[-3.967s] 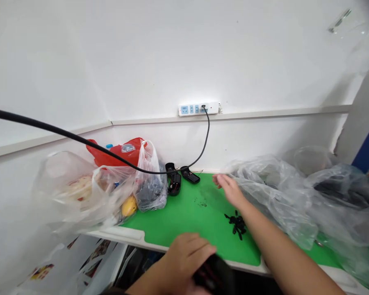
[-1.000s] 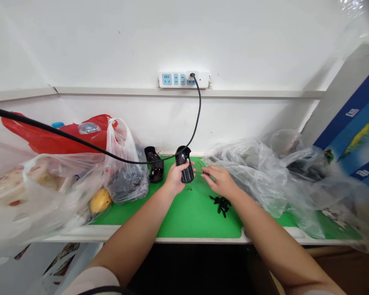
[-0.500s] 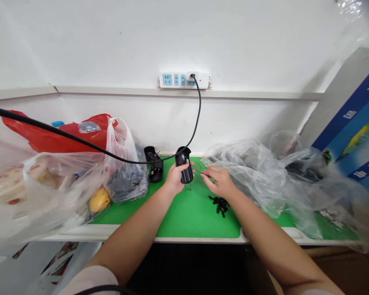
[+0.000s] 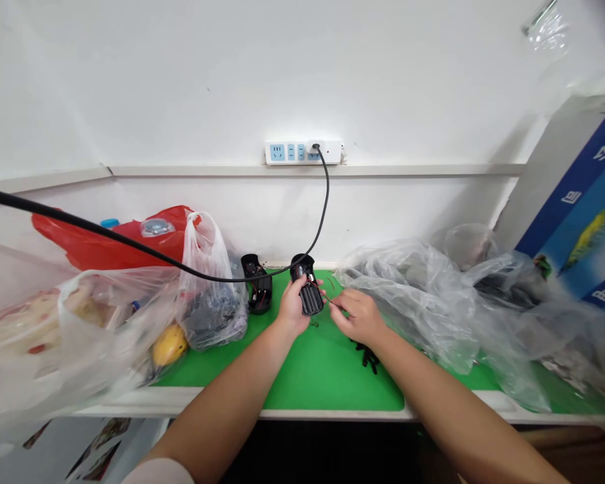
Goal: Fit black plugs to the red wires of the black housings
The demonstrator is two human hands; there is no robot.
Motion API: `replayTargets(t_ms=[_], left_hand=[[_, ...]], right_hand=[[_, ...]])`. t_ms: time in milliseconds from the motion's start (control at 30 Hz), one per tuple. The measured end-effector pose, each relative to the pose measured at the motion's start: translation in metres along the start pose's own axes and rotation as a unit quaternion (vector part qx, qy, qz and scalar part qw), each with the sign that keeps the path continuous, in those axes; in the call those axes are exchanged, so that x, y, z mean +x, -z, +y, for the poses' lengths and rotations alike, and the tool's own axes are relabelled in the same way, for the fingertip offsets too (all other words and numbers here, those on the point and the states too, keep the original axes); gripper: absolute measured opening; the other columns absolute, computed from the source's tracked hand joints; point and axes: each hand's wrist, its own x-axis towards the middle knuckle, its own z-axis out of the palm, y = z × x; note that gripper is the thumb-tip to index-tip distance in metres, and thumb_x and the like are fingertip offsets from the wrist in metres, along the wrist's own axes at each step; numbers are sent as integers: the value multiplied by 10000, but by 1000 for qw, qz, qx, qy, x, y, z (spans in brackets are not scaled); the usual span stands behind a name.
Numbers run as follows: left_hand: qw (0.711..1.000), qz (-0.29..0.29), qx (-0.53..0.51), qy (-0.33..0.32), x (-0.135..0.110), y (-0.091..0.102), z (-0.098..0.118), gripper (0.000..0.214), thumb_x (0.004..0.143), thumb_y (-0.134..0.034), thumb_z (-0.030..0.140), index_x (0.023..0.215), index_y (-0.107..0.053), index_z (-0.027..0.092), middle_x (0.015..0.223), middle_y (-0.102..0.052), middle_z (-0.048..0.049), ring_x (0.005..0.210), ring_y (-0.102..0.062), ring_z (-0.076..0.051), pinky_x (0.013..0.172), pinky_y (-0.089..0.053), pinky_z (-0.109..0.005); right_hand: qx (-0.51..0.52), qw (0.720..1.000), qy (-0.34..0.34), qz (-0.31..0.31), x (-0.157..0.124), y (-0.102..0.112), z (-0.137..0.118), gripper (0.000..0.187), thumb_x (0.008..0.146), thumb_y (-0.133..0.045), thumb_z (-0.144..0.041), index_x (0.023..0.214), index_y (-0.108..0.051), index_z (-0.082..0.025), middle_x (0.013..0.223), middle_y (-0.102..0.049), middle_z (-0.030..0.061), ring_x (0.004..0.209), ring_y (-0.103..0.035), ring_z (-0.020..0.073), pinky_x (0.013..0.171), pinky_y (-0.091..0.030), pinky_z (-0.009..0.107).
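Black plastic housing (image 4: 310, 297) sits clenched in our left hand (image 4: 293, 308), just above the green mat (image 4: 302, 383). Our right hand (image 4: 360, 317) pinches a thin wire (image 4: 331, 302) beside it. Another black housing (image 4: 256, 284) stands at the mat's back edge, next to a clear plastic bag (image 4: 212, 296), and small black parts (image 4: 368, 356) lie on the mat.

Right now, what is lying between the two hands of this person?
In the head view, a thin wire runs from the black plastic case in the left hand to the fingers of the right hand.
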Motion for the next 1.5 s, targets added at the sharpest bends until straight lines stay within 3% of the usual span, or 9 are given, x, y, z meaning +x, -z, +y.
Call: replayTargets(t_ms=[333,667,800,900,1033,1167,1267,1367,1500], left_hand=[[999,38,3,-34,1,1,7,332,642,-740,190,919,-566,128,788,-652,-60,667,-655,-191,601,-545,-328],[998,13,38,-51,-3,0,6,397,585,-801,188,910,-578,138,835,-668,-56,660,-653,-190,593,-543,-345],[998,21,42,-37,-2,0,10,366,632,-775,272,904,-571,137,798,-663,-56,647,-656,-194,557,-535,-323],[999,19,46,-6,-3,-1,14,368,660,-746,305,928,-543,156,782,-665,-56,597,-650,-189,502,-514,-297],[997,0,71,13,-7,-4,18,357,660,-727,252,940,-519,179,784,-665,-36,560,-639,-180,468,-504,-284],[994,-33,91,46,-11,-6,16,358,671,-709,261,952,-497,193,779,-660,-29,556,-637,-178,445,-495,-269],[992,-48,101,60,-14,-8,14,419,669,-701,266,1007,-457,228,788,-664,-20,558,-644,-188,441,-497,-272],[990,-51,107,72,-16,-9,13,426,662,-692,256,1007,-442,235,765,-663,-13,534,-638,-186,422,-491,-265],[989,-52,100,94,-19,-10,14,380,655,-686,245,951,-449,214,728,-656,-17,503,-617,-168,402,-479,-246]], right_hand=[[71,994,20,-75,-3,-1,-10,132,863,-569,-260,919,-645,-169,711,-592,41,664,-544,153,616,-427,280],[111,991,-31,-74,-1,-1,-10,123,865,-562,-243,813,-650,-174,648,-569,22,612,-523,133,592,-401,266],[160,981,-83,-70,0,0,-9,198,877,-548,-276,735,-637,-170,611,-555,13,572,-514,121,577,-407,263],[197,961,-182,-62,1,1,1,303,892,-528,-366,667,-594,-174,576,-543,6,540,-499,120,545,-406,260],[237,908,-301,-168,1,11,28,451,925,-417,-489,619,-522,-176,520,-498,-7,463,-441,107,463,-360,243],[193,891,-271,-309,-1,31,49,450,859,-511,-507,567,-512,-164,491,-417,-38,450,-350,79,447,-282,221],[189,856,-247,-414,-2,42,48,345,781,-607,-467,648,-624,-149,523,-476,-37,485,-383,81,477,-309,222],[163,840,-237,-460,-2,45,38,268,732,-661,-416,739,-698,-150,588,-585,-14,513,-445,94,499,-334,228],[95,856,-208,-464,-4,43,28,204,700,-701,-377,767,-729,-187,633,-649,5,529,-491,114,500,-326,241]])
